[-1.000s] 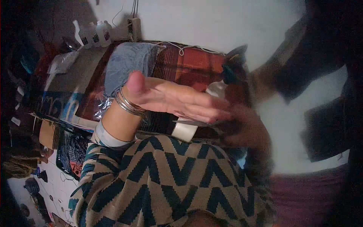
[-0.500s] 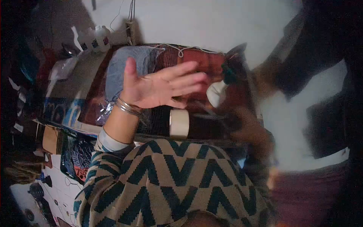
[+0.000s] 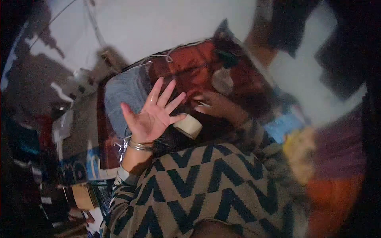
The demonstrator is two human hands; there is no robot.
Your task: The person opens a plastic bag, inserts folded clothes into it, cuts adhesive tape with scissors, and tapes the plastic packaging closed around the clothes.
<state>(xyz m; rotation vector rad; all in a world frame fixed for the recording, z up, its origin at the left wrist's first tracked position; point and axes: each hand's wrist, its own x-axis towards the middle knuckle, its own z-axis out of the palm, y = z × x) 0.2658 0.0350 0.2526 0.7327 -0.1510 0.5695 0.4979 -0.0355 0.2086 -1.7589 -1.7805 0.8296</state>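
My left hand point(image 3: 149, 121) is raised palm up with the fingers spread, holding nothing; metal bangles ring the wrist. Its little finger overlaps a wide cream roll of tape point(image 3: 189, 127) in this view. My right hand point(image 3: 218, 106) is over the dark part of the covered surface, blurred, its fingers curled around a small thing with a pale edge that I cannot make out. Beyond it lies a whitish rounded object point(image 3: 223, 80) beside a dark green one point(image 3: 228, 58). Red cloth point(image 3: 194, 63) and grey-blue folded cloth point(image 3: 123, 93) are spread behind my hands.
White containers point(image 3: 81, 81) stand at the back left, near a block with cables point(image 3: 111, 59). A cardboard box point(image 3: 84, 196) sits below the left edge. Blurred blue point(image 3: 283, 126) and yellow point(image 3: 299, 152) things are at the right. Patterned cloth point(image 3: 190, 178) covers my lap.
The view has tilted and shifted. My left hand has turned, its fingers now pointing upward and spread wider. My right hand has moved left and forward, closer to the left hand.
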